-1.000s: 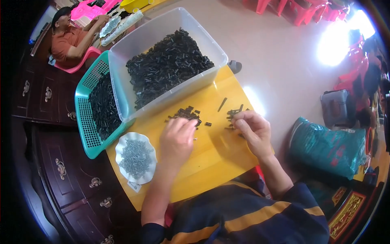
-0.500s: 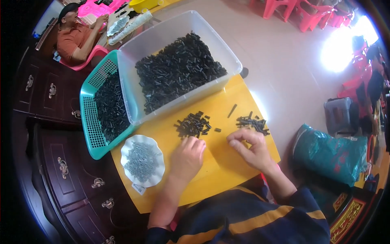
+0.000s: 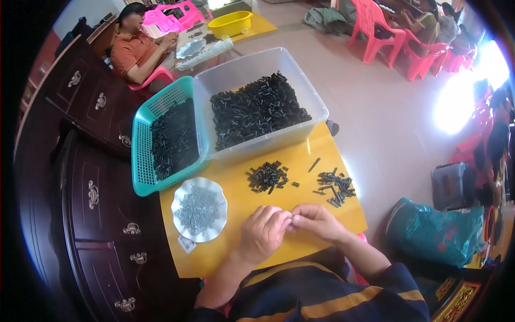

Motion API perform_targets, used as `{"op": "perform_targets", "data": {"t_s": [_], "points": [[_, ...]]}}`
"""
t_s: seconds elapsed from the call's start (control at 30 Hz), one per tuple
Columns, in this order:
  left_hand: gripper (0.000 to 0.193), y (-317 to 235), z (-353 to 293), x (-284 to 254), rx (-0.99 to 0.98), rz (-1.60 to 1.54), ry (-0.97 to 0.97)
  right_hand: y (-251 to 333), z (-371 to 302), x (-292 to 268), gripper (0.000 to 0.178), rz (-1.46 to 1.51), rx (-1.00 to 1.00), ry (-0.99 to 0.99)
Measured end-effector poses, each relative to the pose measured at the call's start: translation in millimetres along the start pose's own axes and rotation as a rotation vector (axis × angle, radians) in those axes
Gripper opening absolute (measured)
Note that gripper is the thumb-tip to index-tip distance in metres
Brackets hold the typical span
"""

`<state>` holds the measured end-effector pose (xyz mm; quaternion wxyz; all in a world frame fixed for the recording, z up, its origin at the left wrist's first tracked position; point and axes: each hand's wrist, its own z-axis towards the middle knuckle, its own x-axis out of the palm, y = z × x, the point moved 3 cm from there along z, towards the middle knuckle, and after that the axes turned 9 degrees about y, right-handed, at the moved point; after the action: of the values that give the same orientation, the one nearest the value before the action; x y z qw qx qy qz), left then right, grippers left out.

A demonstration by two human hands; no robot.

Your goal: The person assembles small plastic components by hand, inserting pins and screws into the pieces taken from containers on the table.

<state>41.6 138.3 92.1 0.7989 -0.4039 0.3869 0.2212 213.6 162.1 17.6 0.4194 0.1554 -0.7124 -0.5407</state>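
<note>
Fingertip to fingertip, my left hand (image 3: 264, 232) and my right hand (image 3: 317, 221) meet above the front of the yellow table (image 3: 236, 252). Both are closed in a pinch; whatever lies between the fingers is too small and covered to make out. Just beyond them is a pile of short black tube-like pieces (image 3: 267, 177). A second, looser heap of longer black pieces (image 3: 338, 188) lies to the right, with one thin black stick (image 3: 314, 164) apart from it. Left of my left hand stands a white wavy-edged dish (image 3: 177, 224) full of small silvery metal pieces.
A clear plastic bin (image 3: 268, 145) and a green basket (image 3: 140, 166), both holding many black pieces, stand at the table's back. Dark wooden drawers (image 3: 107, 214) line the left. A teal bag (image 3: 434, 233) sits at right. A seated person (image 3: 134, 51) works at the far left.
My hands were apart, the left at the middle pile and the right by the right heap. They have come together nearer my body. The view has tilted up a little.
</note>
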Motion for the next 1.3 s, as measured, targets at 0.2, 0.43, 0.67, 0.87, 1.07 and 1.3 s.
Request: {"op": "perform_targets", "data": {"t_s": [0.2, 0.43, 0.67, 0.87, 1.07, 1.3], "points": [[0.014, -27.5, -29.7, -5.8, -0.063, -0.026, -0.053, -7.8, -7.3, 16.4, 0.024, 0.007, -0.005, 0.097], [0.012, -46.2, -65.7, -10.5, -0.284, -0.257, -0.192, -13.2, -8.3, 39.6, 0.021, 0.028, -0.060, 0.172], [0.006, -66.9, -87.2, -18.3, -0.201, -0.059, -0.232, -12.1, -11.9, 51.9, 0.017, -0.074, -0.110, 0.251], [0.007, -63.0, -104.1, -11.1, -0.263, 0.013, -0.208, -27.3, -9.5, 53.8, 0.016, -0.102, -0.083, 0.239], [0.009, -44.3, -115.9, 5.8, -0.353, -0.189, -0.236, -28.0, -10.0, 55.8, 0.013, -0.261, -0.133, 0.159], [0.010, -35.3, -117.6, 13.4, -0.348, -0.225, -0.262, -40.4, -4.0, 53.3, 0.012, -0.341, -0.149, 0.104]]}}
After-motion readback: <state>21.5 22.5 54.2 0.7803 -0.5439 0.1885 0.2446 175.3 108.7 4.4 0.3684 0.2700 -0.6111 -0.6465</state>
